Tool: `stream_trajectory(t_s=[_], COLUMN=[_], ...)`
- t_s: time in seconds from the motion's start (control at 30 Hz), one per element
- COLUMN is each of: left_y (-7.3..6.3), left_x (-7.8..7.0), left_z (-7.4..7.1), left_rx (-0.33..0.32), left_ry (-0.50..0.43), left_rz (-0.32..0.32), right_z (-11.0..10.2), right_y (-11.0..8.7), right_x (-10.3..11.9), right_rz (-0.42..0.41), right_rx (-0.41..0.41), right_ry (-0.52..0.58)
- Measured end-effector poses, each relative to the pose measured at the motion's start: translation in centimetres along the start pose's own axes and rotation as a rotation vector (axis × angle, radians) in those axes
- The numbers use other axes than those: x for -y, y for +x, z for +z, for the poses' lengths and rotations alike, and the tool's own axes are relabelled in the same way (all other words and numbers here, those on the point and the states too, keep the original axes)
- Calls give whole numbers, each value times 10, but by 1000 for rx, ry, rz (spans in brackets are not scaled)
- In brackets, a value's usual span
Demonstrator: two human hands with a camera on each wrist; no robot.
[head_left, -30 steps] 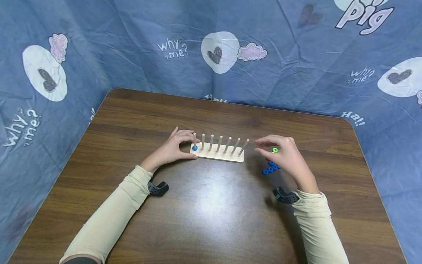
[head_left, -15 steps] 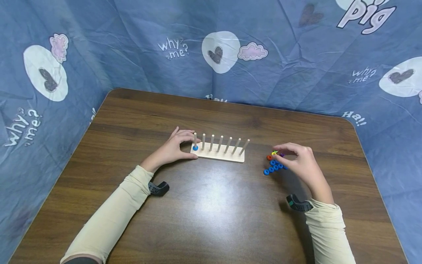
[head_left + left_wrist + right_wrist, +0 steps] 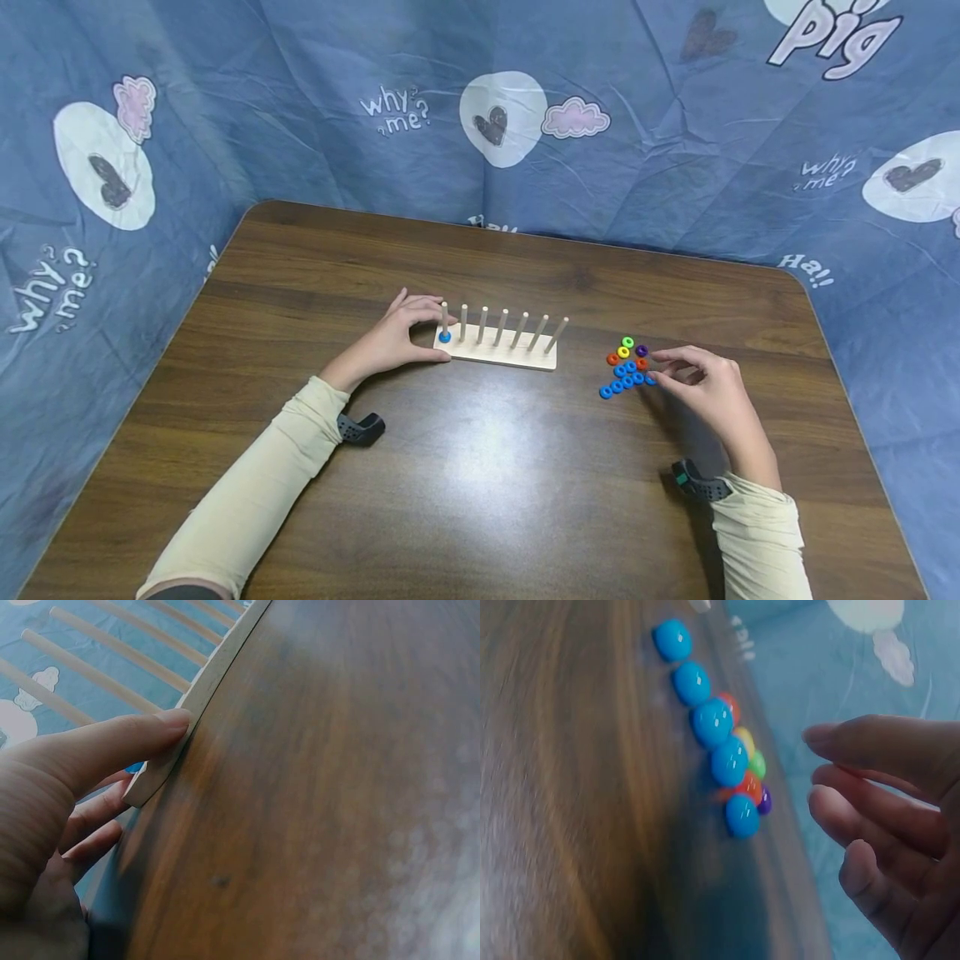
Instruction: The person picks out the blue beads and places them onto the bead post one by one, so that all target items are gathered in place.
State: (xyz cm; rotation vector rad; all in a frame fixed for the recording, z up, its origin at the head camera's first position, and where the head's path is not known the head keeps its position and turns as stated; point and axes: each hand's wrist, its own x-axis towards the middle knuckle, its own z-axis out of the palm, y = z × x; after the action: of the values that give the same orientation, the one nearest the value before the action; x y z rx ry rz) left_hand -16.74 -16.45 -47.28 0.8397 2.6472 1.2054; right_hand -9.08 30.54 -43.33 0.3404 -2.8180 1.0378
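Observation:
My left hand (image 3: 386,340) grips the left end of a pale wooden peg board (image 3: 498,356), thumb at its front edge and fingers behind. Upright pegs stand in a row along it, and one blue ring (image 3: 445,337) sits low on the leftmost peg. Over to the right lies a cluster of small rings: several blue rings (image 3: 617,387), a green ring (image 3: 627,342), a yellow ring (image 3: 623,352), a purple ring (image 3: 641,351) and two orange rings (image 3: 612,359). Just right of them hovers my right hand (image 3: 716,392), fingers loosely bent with nothing between them, as the right wrist view also shows.
A brown wood-grain table (image 3: 480,517) carries everything. Behind it hangs a blue printed cloth (image 3: 315,108) that meets the table's back edge. Each wrist wears a dark band, such as the right one (image 3: 699,482), below a cream sleeve (image 3: 761,542).
My right hand has moved from beside the peg board's right end back to the right, past the rings, uncovering more of them. The left hand and the board stay put.

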Motion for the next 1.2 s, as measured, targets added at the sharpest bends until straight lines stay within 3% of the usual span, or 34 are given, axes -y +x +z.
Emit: stream_trajectory(t_s=[0.37, 0.6, 1.2], left_y=[2, 1, -1], left_x=[1, 2, 4], left_z=[0, 2, 1], left_rx=[7, 15, -1], left_ry=[23, 20, 16], left_rz=[-4, -18, -3], right_z=[-8, -10, -1], right_y=[-4, 0, 2], right_x=[-15, -21, -21], right_rz=[130, 157, 128], right_rx=[146, 240, 223], right_ry=[5, 0, 6])
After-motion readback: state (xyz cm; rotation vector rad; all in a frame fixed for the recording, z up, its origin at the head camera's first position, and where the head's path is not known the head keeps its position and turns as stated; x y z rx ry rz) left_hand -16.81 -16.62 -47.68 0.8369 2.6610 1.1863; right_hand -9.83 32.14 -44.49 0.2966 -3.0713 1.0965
